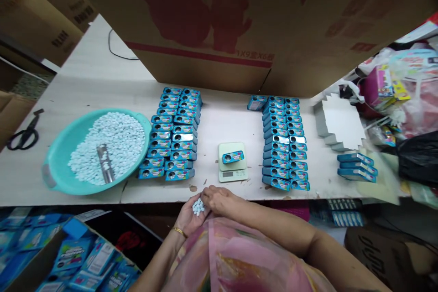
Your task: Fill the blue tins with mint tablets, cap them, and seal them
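Cupped at the table's front edge, my left hand (pixel 190 216) holds a small heap of pale blue candies (pixel 198 207) in its palm. My right hand (pixel 216 199) rests against its right side with curled fingers touching it; anything inside them is hidden. Just beyond the hands a small kitchen scale (pixel 233 175) carries one blue tin (pixel 232 157) lying on its pan. Left of the scale stand two columns of blue tins (pixel 180 155), and two more columns of tins (pixel 276 164) stand to its right. A turquoise basin (pixel 56 159) holds many candies and a metal scoop (pixel 105 164).
A large cardboard box (pixel 219 68) walls off the back of the table. Black scissors (pixel 25 134) lie far left. White card pieces (pixel 342 121) and several tins (pixel 357 167) sit at the right. Below left, an open carton (pixel 44 246) holds blue packs (pixel 73 253).
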`<action>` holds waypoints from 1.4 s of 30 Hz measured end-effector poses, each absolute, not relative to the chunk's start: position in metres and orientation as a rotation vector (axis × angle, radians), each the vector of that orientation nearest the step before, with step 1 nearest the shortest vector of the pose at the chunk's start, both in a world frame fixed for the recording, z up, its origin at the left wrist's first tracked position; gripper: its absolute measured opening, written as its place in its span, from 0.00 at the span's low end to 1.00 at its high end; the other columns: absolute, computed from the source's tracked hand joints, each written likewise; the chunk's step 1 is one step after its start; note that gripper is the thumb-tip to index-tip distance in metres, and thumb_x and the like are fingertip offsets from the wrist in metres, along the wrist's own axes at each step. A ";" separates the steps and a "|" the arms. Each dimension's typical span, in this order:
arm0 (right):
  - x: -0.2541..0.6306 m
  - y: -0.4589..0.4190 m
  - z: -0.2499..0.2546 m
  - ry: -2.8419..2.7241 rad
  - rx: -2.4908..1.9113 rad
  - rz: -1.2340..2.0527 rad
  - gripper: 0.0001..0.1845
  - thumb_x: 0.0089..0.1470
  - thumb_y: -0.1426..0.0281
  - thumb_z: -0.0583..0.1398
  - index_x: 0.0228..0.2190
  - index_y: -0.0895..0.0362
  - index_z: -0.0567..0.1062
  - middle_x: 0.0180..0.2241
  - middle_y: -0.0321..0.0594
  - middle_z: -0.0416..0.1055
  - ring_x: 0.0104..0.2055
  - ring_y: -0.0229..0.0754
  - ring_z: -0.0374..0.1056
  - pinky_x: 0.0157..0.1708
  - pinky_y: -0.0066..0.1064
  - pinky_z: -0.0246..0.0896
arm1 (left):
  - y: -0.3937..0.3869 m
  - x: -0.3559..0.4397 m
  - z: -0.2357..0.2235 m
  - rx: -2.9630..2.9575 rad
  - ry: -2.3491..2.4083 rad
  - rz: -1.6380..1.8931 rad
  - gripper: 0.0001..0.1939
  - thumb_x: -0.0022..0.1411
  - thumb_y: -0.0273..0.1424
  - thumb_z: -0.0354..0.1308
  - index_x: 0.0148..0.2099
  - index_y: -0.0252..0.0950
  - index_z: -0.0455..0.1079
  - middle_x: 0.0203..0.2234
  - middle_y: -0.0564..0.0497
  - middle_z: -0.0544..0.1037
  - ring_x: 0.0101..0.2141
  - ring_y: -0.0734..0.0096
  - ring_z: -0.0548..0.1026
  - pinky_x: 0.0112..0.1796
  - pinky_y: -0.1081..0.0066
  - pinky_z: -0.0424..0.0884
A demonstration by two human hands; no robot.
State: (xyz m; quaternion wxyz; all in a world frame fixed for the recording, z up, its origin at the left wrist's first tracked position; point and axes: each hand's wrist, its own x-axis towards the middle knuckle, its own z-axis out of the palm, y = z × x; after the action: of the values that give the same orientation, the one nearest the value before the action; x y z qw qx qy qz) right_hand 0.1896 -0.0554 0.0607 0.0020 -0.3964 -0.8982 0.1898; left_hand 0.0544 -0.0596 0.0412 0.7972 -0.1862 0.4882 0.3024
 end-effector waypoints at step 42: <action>0.287 -0.001 0.080 -1.857 -1.465 0.513 0.12 0.54 0.74 0.48 0.37 0.57 0.69 0.36 0.41 0.68 0.40 0.36 0.63 0.41 0.31 0.59 | -0.027 0.068 0.054 -0.323 0.963 0.754 0.14 0.52 0.22 0.47 0.42 0.26 0.65 0.38 0.39 0.73 0.42 0.60 0.69 0.37 0.67 0.70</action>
State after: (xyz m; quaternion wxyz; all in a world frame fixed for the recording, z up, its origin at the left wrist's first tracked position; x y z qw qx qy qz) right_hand 0.2868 -0.0006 0.0804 0.3529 -0.5663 -0.7180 0.1983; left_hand 0.0683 -0.0273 0.0540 0.8066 -0.1510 0.4498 0.3526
